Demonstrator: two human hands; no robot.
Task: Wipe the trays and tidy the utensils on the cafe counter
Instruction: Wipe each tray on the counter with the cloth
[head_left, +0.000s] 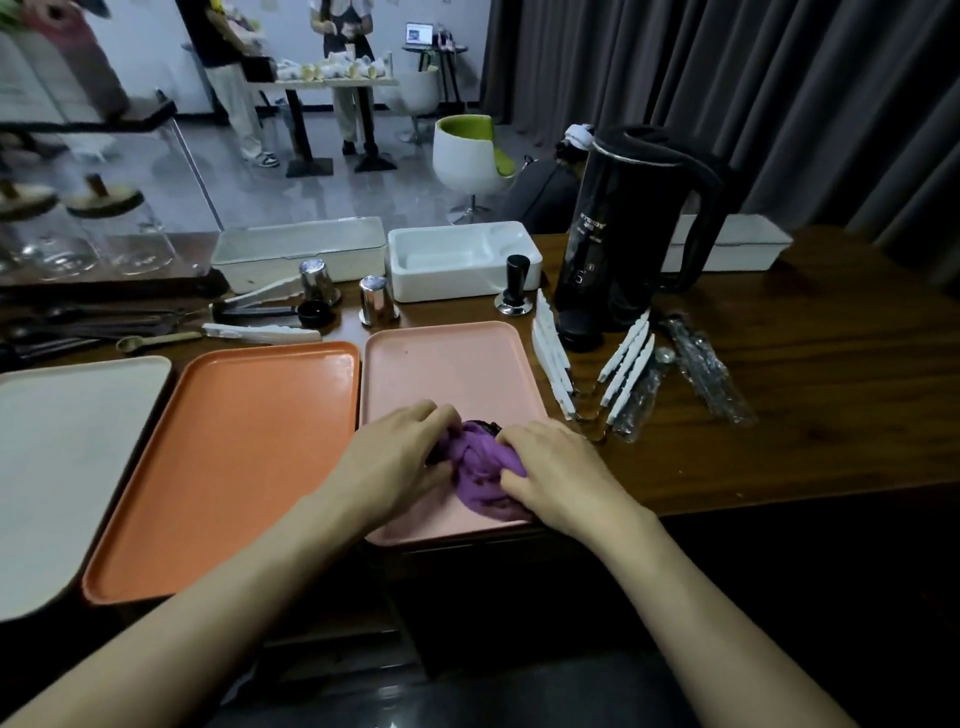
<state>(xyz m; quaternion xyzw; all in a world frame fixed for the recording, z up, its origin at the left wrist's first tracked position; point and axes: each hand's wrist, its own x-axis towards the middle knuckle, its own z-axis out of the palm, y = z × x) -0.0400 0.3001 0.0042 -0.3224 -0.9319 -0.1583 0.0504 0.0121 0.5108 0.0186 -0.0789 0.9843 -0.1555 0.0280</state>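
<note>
Pink tray (447, 369) lies directly under the grip, with the purple cloth (480, 462) bunched up on its near half. The left hand (400, 452) and right hand (561, 467) each have their fingers curled into the cloth from their own side, squeezing it into a wad between them. Neither palm lies flat on it.

The step in hand looks like readying the cloth to wipe this tray. A tight ball would touch little of the surface, so it is probably better to fold the cloth into a flat pad and press it down with one hand. The other hand could hold the tray's near rim, since the near edge seems to sit at the edge of the counter (805, 389) and a hard push might slide it.

Strokes should run from the grip out to the far rim and back, overlapping, with a pass along the raised edges. What looks like a small dark speck sits beyond the hands near the far left corner and deserves a firmer rub.

Just right of the grip lie the white wrapped utensils (553, 358), close to the tray's rim, so a wide sweep that way could knock them. Left of the grip the orange tray (234, 457) touches the pink one, and the white tray (67, 457) lies further left; both appear to be waiting their turn.
</note>
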